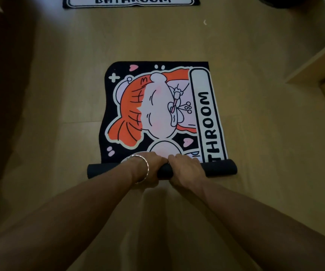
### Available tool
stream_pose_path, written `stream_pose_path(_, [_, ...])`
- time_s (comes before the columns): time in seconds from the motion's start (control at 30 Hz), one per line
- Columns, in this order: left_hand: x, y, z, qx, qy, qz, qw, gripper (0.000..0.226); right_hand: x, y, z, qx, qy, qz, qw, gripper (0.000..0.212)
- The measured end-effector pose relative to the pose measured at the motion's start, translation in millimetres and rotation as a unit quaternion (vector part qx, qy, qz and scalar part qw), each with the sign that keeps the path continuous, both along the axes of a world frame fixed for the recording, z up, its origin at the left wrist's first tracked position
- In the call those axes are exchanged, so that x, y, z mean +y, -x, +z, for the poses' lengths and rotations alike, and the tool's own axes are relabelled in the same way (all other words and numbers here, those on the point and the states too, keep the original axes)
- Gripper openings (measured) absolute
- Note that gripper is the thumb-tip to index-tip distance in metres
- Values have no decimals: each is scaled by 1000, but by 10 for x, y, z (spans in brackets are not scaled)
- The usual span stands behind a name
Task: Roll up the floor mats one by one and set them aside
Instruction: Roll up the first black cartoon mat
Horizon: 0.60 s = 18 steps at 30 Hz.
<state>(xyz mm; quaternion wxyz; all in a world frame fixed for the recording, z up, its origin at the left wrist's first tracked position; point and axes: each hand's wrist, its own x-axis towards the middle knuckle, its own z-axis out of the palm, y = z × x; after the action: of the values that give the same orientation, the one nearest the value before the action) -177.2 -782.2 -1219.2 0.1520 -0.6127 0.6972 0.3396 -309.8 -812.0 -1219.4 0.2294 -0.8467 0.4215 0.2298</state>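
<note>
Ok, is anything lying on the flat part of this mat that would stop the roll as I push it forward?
Nothing visible does. The left hand and right hand grip the rolled end, and the flat part of the mat ahead is bare to its far edge. The second mat lies farther off, apart from it.

Fig. 1. 2 bare forearms enter from the lower corners and converge toward the centre. The left hand [156,165] and right hand [185,166] lie side by side, palms down, knuckles forward, almost touching. The fingers of both hands curl over the top of the rolled mat [222,168], gripping it near its middle. Both wrists run roughly in line with their forearms. The left wrist carries 1 thin silver bangle [147,166]. The fingertips are hidden beyond the knuckles
</note>
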Motion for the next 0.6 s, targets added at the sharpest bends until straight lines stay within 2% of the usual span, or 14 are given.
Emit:
stream_pose_path(0.13, [67,27,-33,-53,70,-40,995,48,-64,-23,20,6,-40,-34,999,34])
stream_pose_path(0.27, [12,1,-30,-14,-2,-12,1000,44,19,18,-11,-32,36,40,998,44])
stream_pose_path(0.37, [3,1,-34,18,-17,2,1000,44,16,23,-22,-22,18,24,999,43])
stream_pose_path(0.5, [69,-81,-28,-47,82,-54,994,47,-126,-51,-24,3,-55,-40,998,29])
stream_pose_path(0.6, [86,-172,-48,-75,77,-42,993,40,-140,-63,-11,17,-21,-14,1000,33])
